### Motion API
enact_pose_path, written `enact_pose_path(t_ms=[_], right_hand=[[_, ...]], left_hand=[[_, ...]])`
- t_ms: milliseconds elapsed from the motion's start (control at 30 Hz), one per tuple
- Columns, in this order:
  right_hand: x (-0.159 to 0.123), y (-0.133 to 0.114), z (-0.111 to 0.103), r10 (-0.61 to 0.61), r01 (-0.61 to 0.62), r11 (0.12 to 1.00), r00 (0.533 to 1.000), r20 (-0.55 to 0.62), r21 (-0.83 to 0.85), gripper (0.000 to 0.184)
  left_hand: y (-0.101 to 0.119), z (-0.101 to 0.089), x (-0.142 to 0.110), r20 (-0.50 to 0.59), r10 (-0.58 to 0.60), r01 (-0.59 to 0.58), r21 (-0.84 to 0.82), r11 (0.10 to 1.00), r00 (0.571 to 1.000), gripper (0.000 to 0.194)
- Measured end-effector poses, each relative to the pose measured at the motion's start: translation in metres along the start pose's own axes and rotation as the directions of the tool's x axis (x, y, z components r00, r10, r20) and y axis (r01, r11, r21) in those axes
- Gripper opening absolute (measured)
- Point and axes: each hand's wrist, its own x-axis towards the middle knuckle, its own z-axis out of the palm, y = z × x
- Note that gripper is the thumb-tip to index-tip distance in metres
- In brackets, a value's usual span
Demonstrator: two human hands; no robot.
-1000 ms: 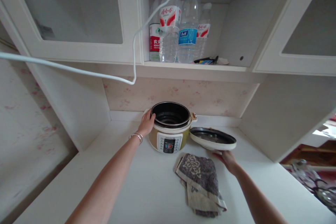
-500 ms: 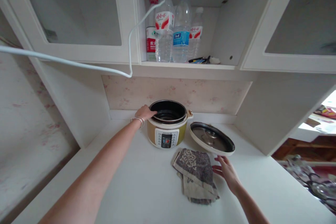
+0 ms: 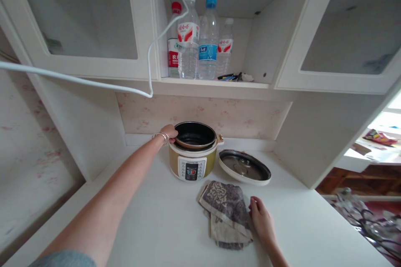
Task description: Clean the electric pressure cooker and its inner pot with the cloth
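The person's left hand rests on the rim of the olive-green electric cooker with the white control panel, at about nine o'clock on its round mouth; the fingers curl over the edge of the dark inner pot, which looks tipped in its housing, though how firmly they grip cannot be told. The cooker stands at the back of the white countertop, below the shelf of clear plastic water bottles. Its round white-rimmed lid with the metal underside lies upturned just beside it at three o'clock. The right hand lies flat and loose on the counter, holding nothing, its fingers pointing to twelve o'clock; the folded grey patterned cloth lies just beside it at nine o'clock, its long axis running towards the person; the right hand is much the nearer to cloth and lid.
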Motion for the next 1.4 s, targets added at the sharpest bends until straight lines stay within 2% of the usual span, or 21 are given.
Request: enact_pose_path(t_ms=[167, 400, 533, 833, 967, 1167, 1267, 1400], right_hand=[[0.003, -0.001, 0.001, -0.022, 0.023, 0.998, 1.0, 0.008, -0.062, 0.048], [0.0, -0.004, 0.0, -0.018, 0.019, 0.995, 1.0, 0.013, -0.1, 0.046], [0.0, -0.005, 0.001, -0.036, 0.037, 0.99, 0.999, 0.005, -0.136, 0.046], [0.005, -0.011, 0.006, -0.041, 0.041, 0.975, 0.999, 0.005, -0.217, 0.046], [0.005, -0.013, 0.006, -0.043, 0.044, 0.971, 0.999, 0.007, -0.234, 0.046], [0.004, -0.014, 0.006, -0.023, 0.028, 0.964, 1.0, 0.02, -0.266, 0.046], [0.003, -0.016, 0.006, -0.017, 0.025, 0.958, 0.999, 0.031, -0.286, 0.046], [0.001, -0.02, 0.004, -0.016, 0.033, 0.947, 0.998, 0.057, -0.321, 0.049]], left_hand=[[-0.004, 0.002, -0.008, 0.085, -0.025, 0.045, -0.244, 0.969, 0.996, 0.013], [-0.01, -0.002, -0.016, 0.133, 0.035, 0.033, -0.479, 0.877, 0.991, 0.009], [-0.011, 0.002, -0.015, 0.113, 0.069, 0.009, -0.582, 0.813, 0.991, 0.012], [-0.015, 0.01, -0.009, -0.01, 0.087, -0.067, -0.733, 0.677, 0.996, 0.017], [-0.001, -0.003, -0.005, -0.063, 0.101, -0.113, -0.775, 0.622, 0.993, 0.014], [0.019, -0.035, -0.013, -0.133, 0.157, -0.199, -0.802, 0.563, 0.979, 0.013], [0.016, -0.05, -0.027, -0.201, 0.143, -0.246, -0.826, 0.508, 0.969, 0.014], [0.002, -0.071, -0.053, -0.276, 0.046, -0.27, -0.87, 0.413, 0.96, 0.014]])
